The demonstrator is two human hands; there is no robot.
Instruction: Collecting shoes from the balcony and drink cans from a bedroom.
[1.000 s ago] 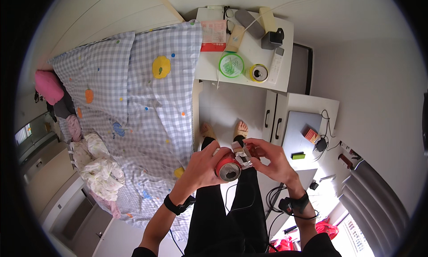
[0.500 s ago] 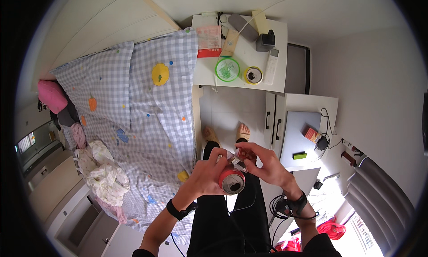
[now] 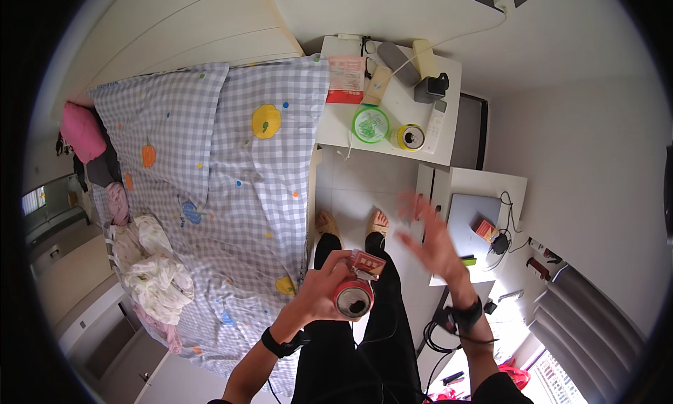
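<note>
My left hand (image 3: 319, 290) is closed around an opened red drink can (image 3: 353, 301), its silver top and dark mouth hole facing up. A small red packet (image 3: 369, 264) with a clear wrapping is gripped along with the can, at its far side by my fingertips. Away to the right, my right hand (image 3: 436, 244) is lifted with its fingers spread and partly smeared by motion; nothing shows in it. Below it is the white cabinet with a closed grey laptop (image 3: 466, 211) on top.
A white bedside table (image 3: 336, 134) ahead bears a yellow can (image 3: 409, 137), a round green-rimmed tub (image 3: 370, 125), a white remote (image 3: 434, 125) and glasses. The checked bed (image 3: 259, 186) lies left. A small red box (image 3: 486, 230) and black cables (image 3: 515, 214) are on the cabinet.
My right hand has let go of the red packet and moved right, its fingers spreading. The left hand keeps the can and packet, slightly farther left. The view has shifted a little.
</note>
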